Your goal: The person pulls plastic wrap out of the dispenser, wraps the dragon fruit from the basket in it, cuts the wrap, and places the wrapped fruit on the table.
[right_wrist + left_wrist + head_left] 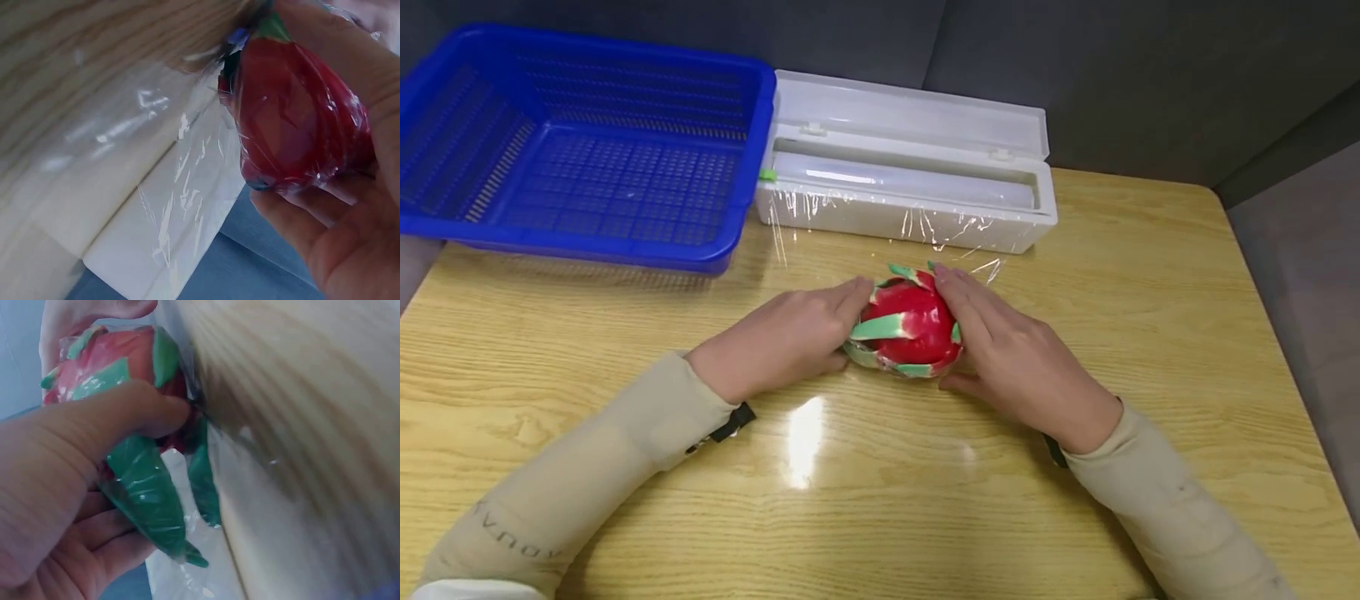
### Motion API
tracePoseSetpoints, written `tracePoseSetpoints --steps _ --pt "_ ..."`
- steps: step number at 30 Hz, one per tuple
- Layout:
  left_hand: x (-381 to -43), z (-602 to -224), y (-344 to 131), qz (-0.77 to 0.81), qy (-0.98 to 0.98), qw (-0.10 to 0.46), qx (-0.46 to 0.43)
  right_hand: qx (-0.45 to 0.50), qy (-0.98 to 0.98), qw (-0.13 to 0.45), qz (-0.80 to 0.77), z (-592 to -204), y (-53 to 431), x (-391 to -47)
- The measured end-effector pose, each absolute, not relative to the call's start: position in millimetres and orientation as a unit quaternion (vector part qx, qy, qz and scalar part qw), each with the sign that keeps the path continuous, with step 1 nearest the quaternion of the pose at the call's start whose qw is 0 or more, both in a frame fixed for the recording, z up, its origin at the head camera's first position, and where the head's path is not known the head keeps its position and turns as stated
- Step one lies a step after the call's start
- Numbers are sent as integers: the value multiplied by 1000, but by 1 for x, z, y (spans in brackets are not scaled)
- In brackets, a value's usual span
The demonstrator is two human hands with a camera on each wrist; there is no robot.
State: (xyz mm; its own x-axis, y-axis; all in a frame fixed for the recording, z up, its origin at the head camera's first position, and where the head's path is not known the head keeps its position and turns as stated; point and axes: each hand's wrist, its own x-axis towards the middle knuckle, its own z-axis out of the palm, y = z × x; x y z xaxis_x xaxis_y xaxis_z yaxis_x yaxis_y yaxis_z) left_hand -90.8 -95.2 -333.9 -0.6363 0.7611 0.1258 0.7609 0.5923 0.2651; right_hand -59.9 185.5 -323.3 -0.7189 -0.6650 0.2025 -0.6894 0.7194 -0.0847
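Note:
A red dragon fruit [928, 325] with green scales sits between both hands over the table, clear film shining on its skin. My left hand [797, 333] grips its left end; in the left wrist view the thumb [144, 409] lies across the wrapped scales. On the other end, my right hand [1022, 358] holds the fruit, fingers over the top and thumb low. Plastic wrap [187, 187] stretches from the fruit toward the long white dispenser box [887, 223]. Inside that box, its lid raised, lies the roll of wrap [910, 179].
A blue plastic basket [617, 250] stands at the back left, against the box's left end. A small green tab [767, 175] shows at that end. Behind the wooden table [925, 500] rises a dark grey panel [1112, 83].

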Motion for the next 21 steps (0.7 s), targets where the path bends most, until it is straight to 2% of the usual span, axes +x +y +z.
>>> tracePoseSetpoints --steps 5,9,16,21 --pt "-96 -334 -97 198 892 53 402 352 -929 70 88 -324 180 -66" --pt "-99 -333 -99 210 892 78 393 353 -929 42 101 -322 180 -72" --pt "-100 -331 -104 238 887 94 385 335 -922 -25 191 -318 186 -85" --pt "-101 -329 -106 263 883 109 374 327 -916 -23 231 -319 193 -88"
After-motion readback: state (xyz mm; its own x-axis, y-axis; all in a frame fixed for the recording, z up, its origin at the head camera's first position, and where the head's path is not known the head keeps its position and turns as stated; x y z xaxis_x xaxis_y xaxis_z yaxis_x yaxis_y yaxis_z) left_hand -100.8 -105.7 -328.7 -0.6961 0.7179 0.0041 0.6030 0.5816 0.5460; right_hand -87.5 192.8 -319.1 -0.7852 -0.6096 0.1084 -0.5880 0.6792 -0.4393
